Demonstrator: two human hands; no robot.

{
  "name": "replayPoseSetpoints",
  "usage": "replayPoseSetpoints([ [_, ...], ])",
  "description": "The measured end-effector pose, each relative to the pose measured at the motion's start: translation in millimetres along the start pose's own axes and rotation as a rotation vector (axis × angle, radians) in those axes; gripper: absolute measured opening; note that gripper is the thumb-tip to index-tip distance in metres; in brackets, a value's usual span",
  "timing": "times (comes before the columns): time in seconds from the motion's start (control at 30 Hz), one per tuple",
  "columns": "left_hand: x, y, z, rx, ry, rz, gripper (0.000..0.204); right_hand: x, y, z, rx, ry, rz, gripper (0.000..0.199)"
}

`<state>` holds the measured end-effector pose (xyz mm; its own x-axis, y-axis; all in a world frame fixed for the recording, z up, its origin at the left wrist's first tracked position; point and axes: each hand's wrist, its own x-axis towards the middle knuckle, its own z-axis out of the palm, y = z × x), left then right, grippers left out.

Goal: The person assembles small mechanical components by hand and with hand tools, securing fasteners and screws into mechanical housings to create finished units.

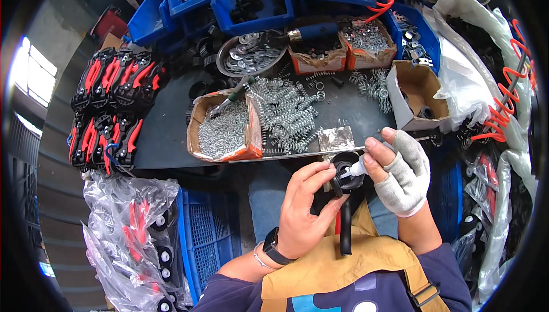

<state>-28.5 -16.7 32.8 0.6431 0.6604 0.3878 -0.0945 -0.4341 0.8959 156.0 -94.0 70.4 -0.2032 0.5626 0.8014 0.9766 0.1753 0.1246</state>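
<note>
In front of my body, my left hand is closed around a black tool part with a round hollow head and a tubular handle pointing down. A red strip shows beside that handle. My right hand, in a grey fingertip-less glove, pinches a small white nozzle-like piece. Its tip reaches into the round black head; the rest is hidden by my fingers. Just beyond my hands, a small metal plate lies at the bench edge.
On the dark bench are a carton of small metal parts, a heap of springs, a bowl of washers and an open carton. Red-black tools are stacked left. Blue bins line the back; a red coiled hose hangs right.
</note>
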Motion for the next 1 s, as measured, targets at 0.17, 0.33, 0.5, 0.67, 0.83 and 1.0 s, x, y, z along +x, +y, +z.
replayPoseSetpoints([
  [0.17,3.5,5.5,-2.8,0.163,0.024,0.152,0.05,1.9,-0.7,-7.4,-0.009,-0.015,-0.059,0.025],
  [0.33,2.7,5.2,-3.2,0.192,0.026,0.175,0.049,3.2,-1.2,-12.1,-0.063,-0.029,-0.046,0.021],
  [0.5,-2.0,0.9,1.6,-0.312,0.042,-0.16,0.05,1.7,-4.0,-14.0,-0.037,-0.026,-0.043,0.021],
  [0.67,-3.1,-0.8,-1.5,-0.8,-0.025,-0.422,0.049,2.8,-5.8,-15.3,0.012,-0.033,-0.036,0.02],
  [0.83,-2.9,-1.5,1.0,-0.79,-0.013,-0.426,0.049,0.5,-6.0,-15.2,-0.011,-0.036,-0.045,0.019],
  [1.0,-1.8,-1.8,3.4,-0.752,-0.029,-0.42,0.049,0.6,-7.9,-16.0,-0.001,-0.056,-0.051,0.02],
])
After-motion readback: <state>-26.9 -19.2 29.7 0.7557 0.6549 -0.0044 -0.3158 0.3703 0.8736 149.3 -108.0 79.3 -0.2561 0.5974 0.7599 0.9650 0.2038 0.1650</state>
